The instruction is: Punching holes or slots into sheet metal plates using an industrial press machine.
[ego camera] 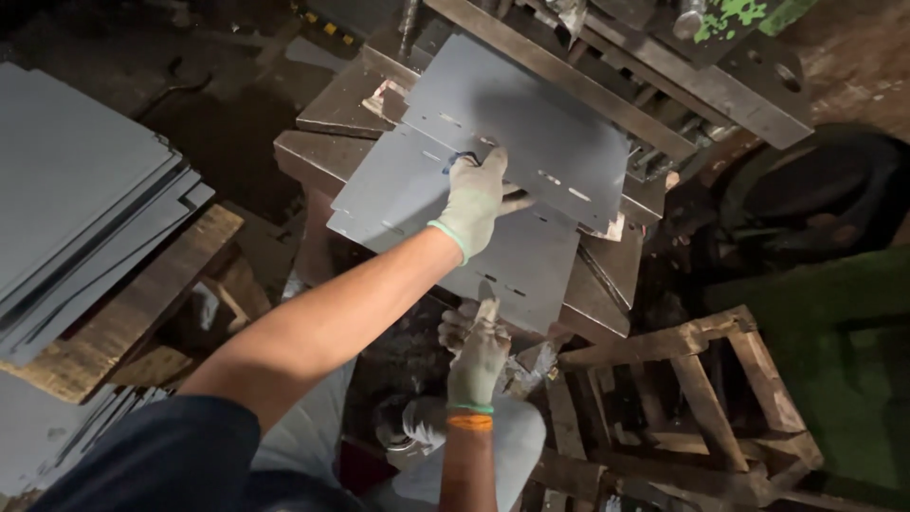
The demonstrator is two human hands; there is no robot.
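My left hand [477, 199], in a pale work glove, grips the near edge of a grey slotted metal sheet [517, 123] that lies under the press [664, 66]. Beneath it a second grey slotted sheet [398, 194] rests on the press table [308, 152] and juts toward me. Its near edge is touched by my gloved right hand [479, 346], fingers pointing up at it. Whether that hand pinches the sheet is unclear.
A stack of plain grey sheets [76, 199] lies at the left on a wooden plank [142, 303]. More sheets [38, 427] sit at bottom left. A wooden frame [701, 398] stands at the right, with green matting [834, 322] beyond it.
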